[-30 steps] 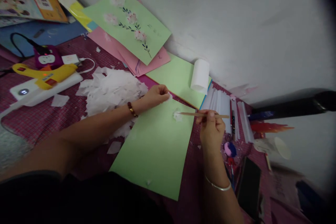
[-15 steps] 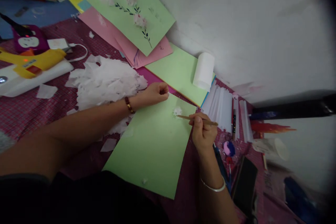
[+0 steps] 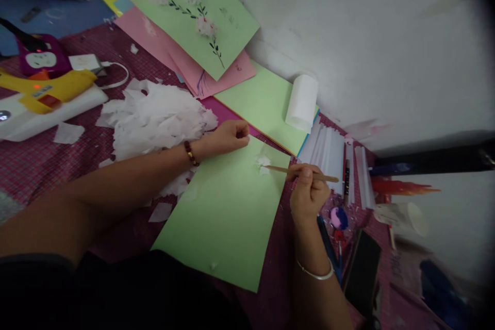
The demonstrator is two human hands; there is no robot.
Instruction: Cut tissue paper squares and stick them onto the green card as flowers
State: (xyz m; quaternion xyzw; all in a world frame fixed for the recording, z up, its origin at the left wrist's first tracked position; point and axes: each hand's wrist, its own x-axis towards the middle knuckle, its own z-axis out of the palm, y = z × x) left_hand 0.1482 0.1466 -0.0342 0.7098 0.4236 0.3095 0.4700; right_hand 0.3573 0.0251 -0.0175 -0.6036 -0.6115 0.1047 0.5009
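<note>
While the right hand (image 3: 309, 196) closes thumb and fingers around a slim wooden stick (image 3: 279, 169), the stick's tip points leftward at a small white paper flower (image 3: 263, 164) and appears to touch it. From that grip the flower lies between nine and ten o'clock, close by, near the one o'clock corner of a light green sheet (image 3: 220, 216) on the cloth-covered desk (image 3: 34, 162).

The left hand (image 3: 228, 136) rests at the sheet's far edge, fingers curled inward; I cannot tell whether its grip pinches anything. Measured from it, the flower sits between four and five o'clock, near but apart.

A heap of white paper pieces (image 3: 154, 118) spreads between nine and ten o'clock of the left hand, with a yellow glue gun (image 3: 58, 93) farther out that way. Toward two o'clock a white roll (image 3: 302, 103) lies on another green sheet (image 3: 255, 98); between eleven and twelve is a flower-decorated card (image 3: 228, 26).
</note>
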